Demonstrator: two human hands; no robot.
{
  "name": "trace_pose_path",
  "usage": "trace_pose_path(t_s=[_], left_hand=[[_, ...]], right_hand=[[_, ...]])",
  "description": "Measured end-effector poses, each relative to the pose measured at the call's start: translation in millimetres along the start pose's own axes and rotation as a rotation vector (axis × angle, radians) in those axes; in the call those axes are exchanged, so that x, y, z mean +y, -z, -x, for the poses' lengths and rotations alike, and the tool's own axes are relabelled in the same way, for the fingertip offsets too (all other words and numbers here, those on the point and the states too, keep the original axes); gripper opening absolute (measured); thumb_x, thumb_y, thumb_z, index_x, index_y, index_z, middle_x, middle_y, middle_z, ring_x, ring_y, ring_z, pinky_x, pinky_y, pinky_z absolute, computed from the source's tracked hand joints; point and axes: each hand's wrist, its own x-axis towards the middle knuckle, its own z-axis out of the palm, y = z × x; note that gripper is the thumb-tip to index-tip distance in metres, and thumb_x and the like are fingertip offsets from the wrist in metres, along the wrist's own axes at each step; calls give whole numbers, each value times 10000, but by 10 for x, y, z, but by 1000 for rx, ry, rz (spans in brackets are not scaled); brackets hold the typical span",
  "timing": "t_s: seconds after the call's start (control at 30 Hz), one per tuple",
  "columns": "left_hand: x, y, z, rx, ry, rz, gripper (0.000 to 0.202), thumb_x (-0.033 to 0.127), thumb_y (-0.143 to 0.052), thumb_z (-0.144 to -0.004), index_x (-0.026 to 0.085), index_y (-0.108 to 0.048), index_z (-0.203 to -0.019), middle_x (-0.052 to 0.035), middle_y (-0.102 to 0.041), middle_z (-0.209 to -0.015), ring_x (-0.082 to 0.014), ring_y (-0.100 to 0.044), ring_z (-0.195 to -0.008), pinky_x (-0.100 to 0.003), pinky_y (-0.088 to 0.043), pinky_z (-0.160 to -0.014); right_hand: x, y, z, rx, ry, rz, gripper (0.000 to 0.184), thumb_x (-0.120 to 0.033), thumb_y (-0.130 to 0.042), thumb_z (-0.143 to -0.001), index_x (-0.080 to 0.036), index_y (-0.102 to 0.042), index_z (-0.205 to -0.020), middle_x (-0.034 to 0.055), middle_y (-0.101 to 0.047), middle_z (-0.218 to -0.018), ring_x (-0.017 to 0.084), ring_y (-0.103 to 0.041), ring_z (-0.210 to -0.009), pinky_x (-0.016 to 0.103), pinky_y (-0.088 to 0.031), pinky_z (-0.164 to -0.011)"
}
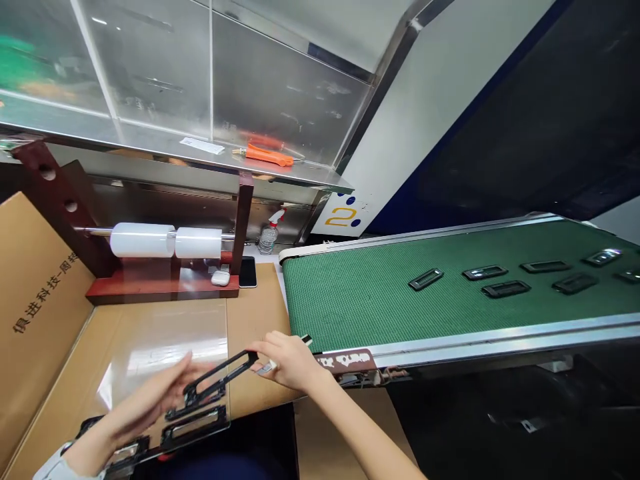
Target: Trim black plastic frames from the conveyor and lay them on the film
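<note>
My right hand (287, 360) pinches the right end of a narrow black rectangular frame (220, 375), tilted above the front edge of the cardboard. A slim, pale tool with a dark end (306, 340) also sits in this hand, mostly hidden by the fingers. Beside the frame's left end is my left hand (157, 393), slightly blurred, thumb apart and fingers stretched, partly behind the frame. Below lies another black frame piece (195, 427) at the edge of clear film (165, 340). More black pieces (131, 450) show under my left wrist.
Two white film rolls (143, 240) hang on a dark red stand (165, 287). Several black frames (483, 272) lie on the green conveyor belt (360, 293) at right. An orange tool (267, 155) rests on the shelf; a spray bottle (269, 237) and phone (248, 272) stand behind.
</note>
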Motion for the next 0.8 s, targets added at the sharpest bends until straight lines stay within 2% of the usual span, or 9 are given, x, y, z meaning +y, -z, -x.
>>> trace_pose_path(t_s=[0.03,0.1,0.17,0.2,0.3,0.37,0.47,0.57,0.8], left_hand=[[-48,106,-137,100,-44,-2,575,565,-348,-913,159,-593,-1240,-141,-668,-1201,-290,-566,-1179,-432,-382,-1057],[-146,285,-408,312,-108,-18,546,482,-313,-953,174,-398,-1395,-119,-385,-1506,-246,-300,-1396,-430,-198,-1157],[-245,398,-623,418,-116,-36,545,447,-404,-947,209,-317,-1430,-110,-224,-1575,-288,-218,-1421,-530,-162,-1150],[-293,430,-697,420,-103,-42,541,431,-458,-935,217,-337,-1417,-117,-252,-1560,-310,-267,-1397,-568,-205,-1125],[-425,473,-789,289,-21,-51,406,374,-544,-914,183,-507,-1270,-118,-532,-1337,-281,-533,-1185,-538,-409,-999],[-497,496,-784,176,45,-64,295,349,-573,-903,159,-591,-1128,-87,-635,-1156,-237,-618,-1028,-480,-486,-911],[-579,543,-767,38,119,-79,239,365,-584,-896,147,-631,-980,-56,-678,-988,-206,-651,-902,-434,-518,-836],[-628,580,-771,-48,138,-59,300,432,-541,-908,149,-629,-955,-47,-686,-918,-203,-660,-870,-426,-517,-820],[-634,580,-753,-86,120,-58,377,504,-498,-907,156,-610,-999,-53,-681,-939,-195,-656,-823,-409,-514,-785]], right_hand=[[19,-80,19,42,-67,-33,296,-319,-666,-848,-260,-632,-1136,-9,-618,-817,133,-580,-770,193,-397,-595],[47,-241,46,114,-217,-108,298,-298,-687,-830,-249,-638,-1120,-14,-610,-794,129,-589,-742,191,-423,-628],[50,-399,51,133,-329,-170,301,-293,-699,-823,-249,-640,-1115,-16,-606,-791,129,-599,-732,194,-446,-658],[41,-477,44,114,-362,-182,305,-298,-696,-828,-251,-637,-1124,-13,-611,-806,133,-606,-743,199,-456,-678],[-19,-723,-7,6,-396,-166,320,-298,-688,-840,-248,-628,-1150,8,-642,-877,153,-627,-824,220,-473,-749],[-70,-901,-52,-57,-381,-152,329,-287,-694,-835,-256,-630,-1156,15,-658,-914,168,-632,-887,229,-475,-777],[-123,-1156,-104,-122,-348,-151,356,-300,-715,-814,-291,-634,-1160,12,-672,-947,185,-635,-932,237,-482,-773],[-129,-1344,-128,-178,-334,-147,382,-310,-712,-817,-307,-620,-1188,11,-679,-966,194,-637,-946,247,-488,-771],[-117,-1524,-195,-245,-325,-145,360,-349,-675,-843,-267,-617,-1189,32,-683,-1004,202,-638,-968,256,-492,-800]])
